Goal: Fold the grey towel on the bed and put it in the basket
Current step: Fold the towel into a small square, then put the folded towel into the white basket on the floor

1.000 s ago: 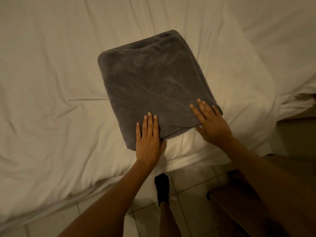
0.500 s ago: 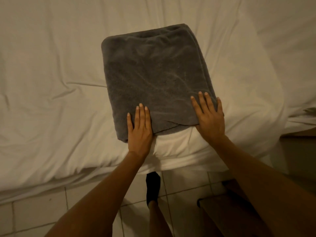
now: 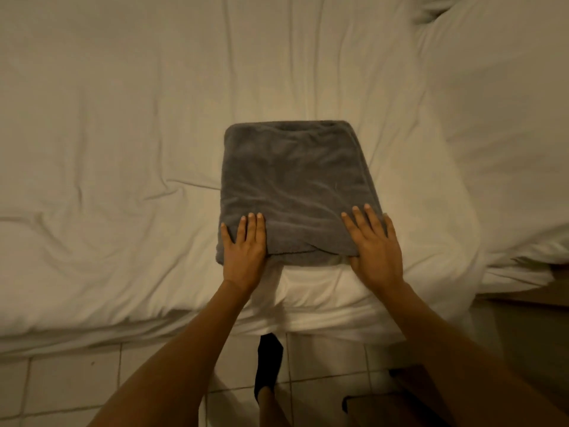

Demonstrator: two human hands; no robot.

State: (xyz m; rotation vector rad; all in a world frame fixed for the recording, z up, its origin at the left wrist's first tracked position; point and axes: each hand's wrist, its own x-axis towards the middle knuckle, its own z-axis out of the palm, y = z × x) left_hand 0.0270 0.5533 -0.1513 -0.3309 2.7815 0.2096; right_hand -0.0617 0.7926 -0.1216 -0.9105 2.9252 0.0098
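The grey towel (image 3: 295,192) lies folded into a thick, roughly square pad in the middle of the frame, on the bed (image 3: 123,149), close to the mattress edge nearest me. My left hand (image 3: 244,248) rests flat on its lower left corner, fingers straight and held together, pointing toward the top of the frame, with the palm running over the towel's near edge onto the sheet. My right hand (image 3: 374,248) rests flat on the lower right corner in the same way, its fingers a little spread and angled slightly toward the upper left. Neither hand is curled round the cloth; both lie open on top of it, and I have hold of nothing. Between my two hands the towel's near edge shows layered folds, one lip lying over another. The top surface carries soft creases, and the far edge, toward the centre top, is rounded. The sheet around it is white and wrinkled, with long creases running across the left half of the frame and a heaped fold of white bedding (image 3: 508,149) along the right side. Below the mattress edge, at the bottom of the frame, is a pale tiled floor (image 3: 70,386), where my foot in a dark sock (image 3: 268,365) stands between my forearms. A brown wooden piece of furniture (image 3: 409,402) sits in the lower right corner.
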